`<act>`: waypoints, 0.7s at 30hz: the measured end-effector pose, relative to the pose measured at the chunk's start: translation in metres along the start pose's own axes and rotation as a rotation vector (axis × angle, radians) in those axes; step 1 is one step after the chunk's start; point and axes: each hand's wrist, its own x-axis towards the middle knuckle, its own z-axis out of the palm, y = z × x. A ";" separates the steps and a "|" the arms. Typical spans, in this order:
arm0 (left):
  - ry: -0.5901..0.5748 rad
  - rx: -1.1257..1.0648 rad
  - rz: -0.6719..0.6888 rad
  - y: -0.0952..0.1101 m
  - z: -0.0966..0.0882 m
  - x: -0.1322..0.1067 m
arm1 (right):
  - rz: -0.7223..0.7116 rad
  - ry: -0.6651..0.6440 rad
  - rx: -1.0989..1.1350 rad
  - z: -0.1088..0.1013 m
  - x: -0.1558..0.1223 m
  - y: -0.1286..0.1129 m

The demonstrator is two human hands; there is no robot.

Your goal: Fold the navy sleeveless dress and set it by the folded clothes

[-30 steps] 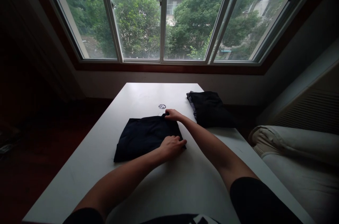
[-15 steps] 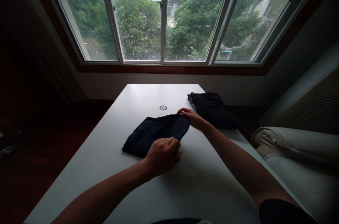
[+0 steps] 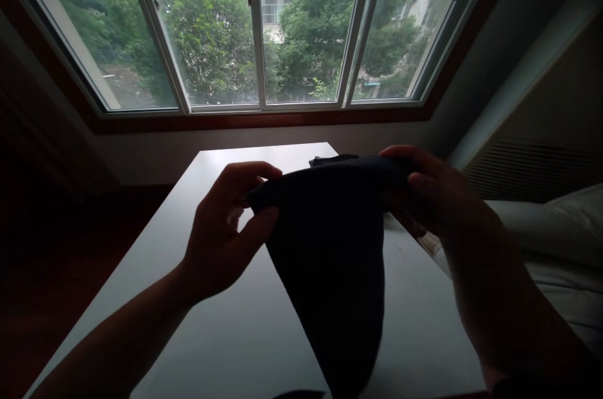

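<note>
A dark navy folded piece of clothing (image 3: 330,248) hangs upright above the table, its lower part narrowing toward me. Its exact kind does not show. My left hand (image 3: 226,223) pinches the upper left corner between thumb and fingers. At the upper right end, my right hand (image 3: 431,191) is closed on the cloth, thumb toward me and fingers partly hidden behind. Behind the raised cloth, a small part of a second dark folded cloth (image 3: 325,161) shows on the table; the rest is hidden.
The white table (image 3: 221,336) stretches away toward the wall under a sliding window (image 3: 261,107). Pale padded seating or bedding (image 3: 527,229) lies on the right, below a slatted panel (image 3: 522,166). Dark red floor (image 3: 70,261) lies to the left.
The dark folded clothing has been lifted off the table and brought closer to me, now hanging between both hands. My hands have moved farther apart, and the view has turned slightly right.
</note>
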 end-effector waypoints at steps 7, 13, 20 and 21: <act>-0.032 -0.127 -0.055 -0.014 0.014 0.027 | -0.180 0.309 -0.334 -0.020 -0.003 -0.001; -0.178 -0.278 -0.207 -0.014 0.017 0.034 | -0.172 0.250 -0.187 -0.052 0.000 -0.006; -0.182 -0.328 -0.298 -0.028 0.029 0.092 | -0.137 0.127 -0.170 -0.082 0.041 -0.029; -0.214 -0.323 -0.317 -0.040 0.033 0.104 | -0.099 0.126 -0.199 -0.089 0.055 -0.027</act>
